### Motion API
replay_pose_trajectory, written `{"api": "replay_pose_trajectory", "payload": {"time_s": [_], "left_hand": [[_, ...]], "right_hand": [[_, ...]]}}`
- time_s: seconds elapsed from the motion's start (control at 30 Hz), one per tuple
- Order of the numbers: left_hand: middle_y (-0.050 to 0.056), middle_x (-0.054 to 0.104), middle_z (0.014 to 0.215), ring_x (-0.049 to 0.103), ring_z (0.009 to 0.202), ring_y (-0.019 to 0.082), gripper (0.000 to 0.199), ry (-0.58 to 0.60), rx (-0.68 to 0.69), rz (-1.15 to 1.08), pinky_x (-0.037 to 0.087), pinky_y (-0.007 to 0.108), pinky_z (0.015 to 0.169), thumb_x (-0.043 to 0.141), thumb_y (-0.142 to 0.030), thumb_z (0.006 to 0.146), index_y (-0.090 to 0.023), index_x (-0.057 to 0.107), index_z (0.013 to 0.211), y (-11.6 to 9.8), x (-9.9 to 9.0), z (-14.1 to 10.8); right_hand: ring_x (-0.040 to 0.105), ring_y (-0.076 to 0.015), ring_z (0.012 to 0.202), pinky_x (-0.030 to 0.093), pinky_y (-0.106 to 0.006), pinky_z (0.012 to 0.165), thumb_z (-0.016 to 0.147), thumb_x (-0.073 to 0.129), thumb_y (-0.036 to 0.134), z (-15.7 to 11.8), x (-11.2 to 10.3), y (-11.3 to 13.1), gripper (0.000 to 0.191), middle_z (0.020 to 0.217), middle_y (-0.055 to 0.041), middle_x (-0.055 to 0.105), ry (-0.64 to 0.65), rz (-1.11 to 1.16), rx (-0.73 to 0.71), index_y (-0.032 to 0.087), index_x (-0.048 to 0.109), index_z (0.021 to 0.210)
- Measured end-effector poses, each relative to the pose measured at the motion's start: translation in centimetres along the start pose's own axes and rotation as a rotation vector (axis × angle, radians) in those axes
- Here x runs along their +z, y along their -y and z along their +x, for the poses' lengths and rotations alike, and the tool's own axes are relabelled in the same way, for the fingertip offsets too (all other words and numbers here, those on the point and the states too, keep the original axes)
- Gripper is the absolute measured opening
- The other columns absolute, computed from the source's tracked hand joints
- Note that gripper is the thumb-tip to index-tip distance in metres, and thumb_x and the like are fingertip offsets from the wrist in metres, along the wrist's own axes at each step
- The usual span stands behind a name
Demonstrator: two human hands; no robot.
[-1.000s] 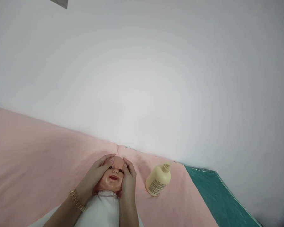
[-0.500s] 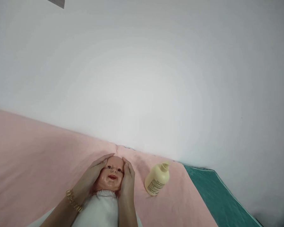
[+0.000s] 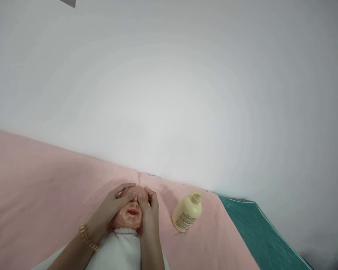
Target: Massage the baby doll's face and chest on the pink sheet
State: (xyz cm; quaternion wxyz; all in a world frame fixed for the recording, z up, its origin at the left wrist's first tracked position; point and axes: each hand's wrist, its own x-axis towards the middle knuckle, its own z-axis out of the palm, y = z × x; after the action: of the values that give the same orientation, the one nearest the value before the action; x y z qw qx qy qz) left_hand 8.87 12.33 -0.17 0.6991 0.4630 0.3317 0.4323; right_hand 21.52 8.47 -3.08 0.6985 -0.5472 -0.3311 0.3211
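A doll point(image 3: 131, 217) in a white top with a ruffled collar lies face up on a pink cloth point(image 3: 59, 180). Around the left side of its head rests my left hand point(image 3: 116, 200), a gold bracelet on the wrist, its thumb between the doll's eyes. My right hand point(image 3: 148, 206) cups the other side of the head, its thumb also at the brow near the left thumb. Both thumbs cover the doll's eyes, while its nose and red mouth show. The fingers of both hands curve over the top of the head.
A pale yellow pump bottle point(image 3: 187, 212) with printed text stands on the pink cloth, right of my hands. Green fabric point(image 3: 266, 228) lies at the right. A white wall point(image 3: 169, 93) rises behind the cloth.
Both thumbs have moved inward from the sides of the doll's head to the middle of its brow, now hiding the eyes. The bottle has not moved.
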Motion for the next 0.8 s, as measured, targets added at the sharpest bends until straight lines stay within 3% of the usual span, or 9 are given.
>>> {"api": "replay_pose_trajectory", "payload": {"time_s": [0.17, 0.3, 0.6, 0.8], "left_hand": [[0.011, 0.071, 0.106, 0.067, 0.1, 0.028, 0.05, 0.003, 0.011, -0.112, 0.055, 0.034, 0.084, 0.076, -0.045, 0.072, -0.017, 0.063, 0.111, 0.8, 0.0, 0.3], [0.012, 0.07, 0.113, 0.064, 0.107, 0.029, 0.05, -0.032, 0.052, -0.113, 0.054, 0.032, 0.09, 0.076, -0.046, 0.071, -0.016, 0.067, 0.109, 1.1, 0.0, 0.6], [0.012, 0.065, 0.124, 0.06, 0.116, 0.032, 0.049, -0.032, 0.109, -0.181, 0.051, 0.037, 0.097, 0.077, -0.046, 0.068, -0.016, 0.073, 0.107, 2.5, -0.6, 1.2], [0.012, 0.071, 0.11, 0.062, 0.111, 0.034, 0.041, -0.123, 0.081, -0.278, 0.054, 0.039, 0.093, 0.08, -0.044, 0.061, -0.017, 0.074, 0.092, 1.2, 0.5, -0.1]], "right_hand": [[0.064, -0.0226, 0.094, 0.052, -0.03, 0.08, 0.07, 0.071, 0.041, 0.1, 0.1, -0.2, 0.039, 0.098, -0.0051, 0.071, -0.008, 0.045, -0.008, 0.019, 0.067, 0.102], [0.064, -0.0232, 0.096, 0.052, -0.031, 0.081, 0.071, 0.069, 0.043, 0.4, -0.1, -0.6, 0.036, 0.099, -0.0056, 0.071, -0.009, 0.089, -0.007, 0.02, 0.07, 0.098], [0.065, -0.0249, 0.104, 0.052, -0.034, 0.088, 0.068, 0.066, 0.028, 0.3, -0.6, 0.0, 0.034, 0.112, -0.006, 0.071, -0.021, 0.265, 0.128, 0.02, 0.074, 0.1], [0.061, -0.0242, 0.111, 0.049, -0.033, 0.094, 0.074, 0.064, 0.033, 0.2, -0.4, -0.1, 0.033, 0.116, -0.006, 0.069, -0.023, 0.21, 0.061, 0.019, 0.074, 0.102]]}}
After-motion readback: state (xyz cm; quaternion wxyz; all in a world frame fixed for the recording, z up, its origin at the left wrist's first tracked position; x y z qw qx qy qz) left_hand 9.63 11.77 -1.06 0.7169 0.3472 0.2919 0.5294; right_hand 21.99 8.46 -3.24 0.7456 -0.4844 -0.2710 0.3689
